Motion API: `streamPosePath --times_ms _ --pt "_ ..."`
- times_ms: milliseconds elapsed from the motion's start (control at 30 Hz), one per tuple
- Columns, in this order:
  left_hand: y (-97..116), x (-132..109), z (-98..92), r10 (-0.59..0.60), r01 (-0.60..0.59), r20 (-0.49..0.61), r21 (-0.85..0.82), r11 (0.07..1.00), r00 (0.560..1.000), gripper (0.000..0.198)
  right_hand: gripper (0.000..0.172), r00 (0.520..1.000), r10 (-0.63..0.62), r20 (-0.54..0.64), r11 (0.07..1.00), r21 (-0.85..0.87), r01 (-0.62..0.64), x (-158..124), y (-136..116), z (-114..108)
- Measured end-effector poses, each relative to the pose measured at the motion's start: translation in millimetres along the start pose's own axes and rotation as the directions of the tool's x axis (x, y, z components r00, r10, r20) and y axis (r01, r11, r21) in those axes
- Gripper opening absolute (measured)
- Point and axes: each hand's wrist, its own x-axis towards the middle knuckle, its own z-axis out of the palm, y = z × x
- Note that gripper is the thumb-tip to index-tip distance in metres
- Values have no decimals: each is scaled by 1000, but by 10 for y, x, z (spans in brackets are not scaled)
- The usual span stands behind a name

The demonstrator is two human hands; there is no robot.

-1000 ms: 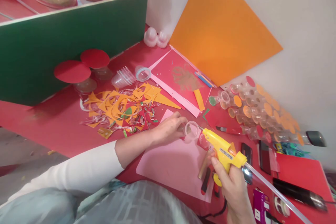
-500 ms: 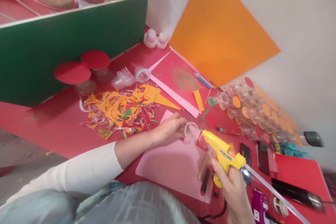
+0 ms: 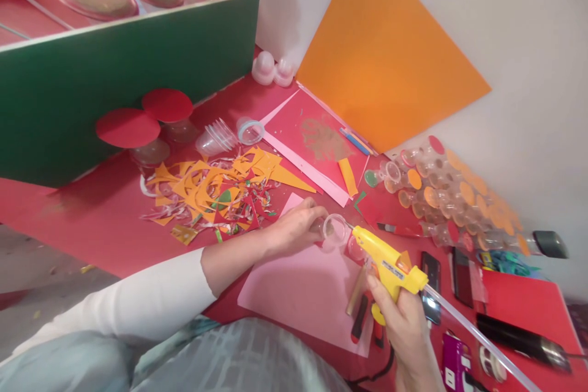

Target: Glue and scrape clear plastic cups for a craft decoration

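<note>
My left hand (image 3: pixel 301 225) is closed around a small clear plastic cup (image 3: pixel 335 229), whose round rim faces right. In my right hand (image 3: pixel 399 318) is a yellow hot glue gun (image 3: pixel 383 257), with a long clear glue stick (image 3: pixel 478 331) running out of its back end. The gun's nozzle is at the cup's rim; whether it touches I cannot tell. Below both hands lies a pink sheet (image 3: pixel 298 294). My left fingertips are partly hidden behind the cup.
Orange and red foam scraps (image 3: pixel 215 187) lie in a heap left of the cup. A green panel (image 3: pixel 128 73) stands behind. Clear cups with coloured discs (image 3: pixel 454 196) crowd the right side, near a phone (image 3: pixel 430 285) and a black cylindrical tool (image 3: pixel 521 340).
The glue gun has shifted very slightly left in my right hand. My left hand and the cup have hardly moved.
</note>
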Motion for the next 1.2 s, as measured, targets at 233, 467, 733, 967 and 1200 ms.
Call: streamPosePath --times_ms 233,467,733,967,1200 --pt "-14 11 4 1 -1 -9 9 1000 1000 8 30 999 -20 -32 1000 0 20 -23 43 -9" --pt "-26 7 6 18 -18 -8 -22 1000 1000 11 29 996 25 -82 1000 8 -25 -102 5 -51" --pt "-11 1 -1 16 -16 -9 -5 1000 1000 13 21 996 -80 34 994 73 77 -102 -128 -62" --pt "7 -1 3 2 -2 -1 -22 1000 1000 11 22 999 -40 -24 994 97 42 -107 -90 -71" --pt "18 -7 -3 -20 19 -10 -26 999 1000 14 26 995 19 -94 999 31 -17 -99 -52 -63"
